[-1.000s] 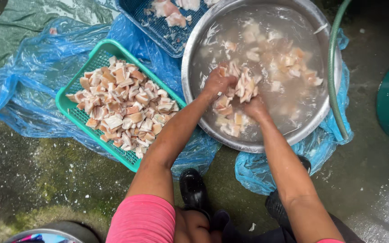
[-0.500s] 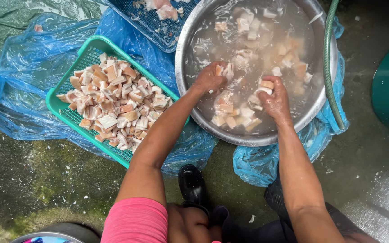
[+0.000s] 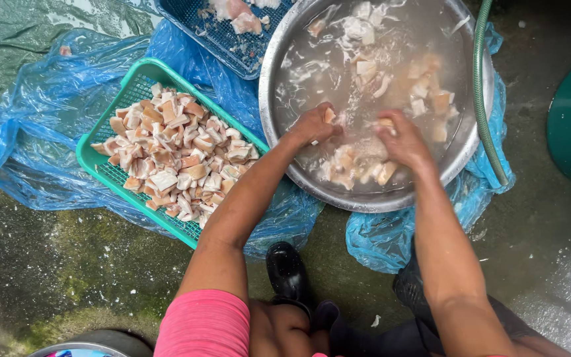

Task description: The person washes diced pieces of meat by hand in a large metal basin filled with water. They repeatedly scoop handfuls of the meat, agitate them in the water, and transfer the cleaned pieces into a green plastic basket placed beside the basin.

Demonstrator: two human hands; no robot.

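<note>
Big round metal basin [image 3: 285, 99] sits on the wet concrete floor [image 3: 47, 264], top right of the view, filled with cloudy water and pale chunks of cut meat [image 3: 365, 66]. The chunks in it are blocky little pieces lying every which way, so no shared long axis to speak of; most are bunched at the near side by the hands.

Left of the basin, just beside it, is a green plastic basket [image 3: 107, 175] heaped with drained meat pieces [image 3: 176, 155], its long side running diagonally from upper left to lower right. A dark blue basket [image 3: 226, 39] with a few pieces is tucked behind, and crumpled blue plastic sheeting [image 3: 34, 119] lies under all of it. A green hose [image 3: 480, 99] curves over the basin's right rim. Black boot [image 3: 287, 271] near the bottom.

Left hand [image 3: 312, 124] is curled loosely in the water with a chunk at its fingers. Right hand [image 3: 401, 140] is cupped palm-down over the pile, touching pieces; can't tell if it actually grips any.
</note>
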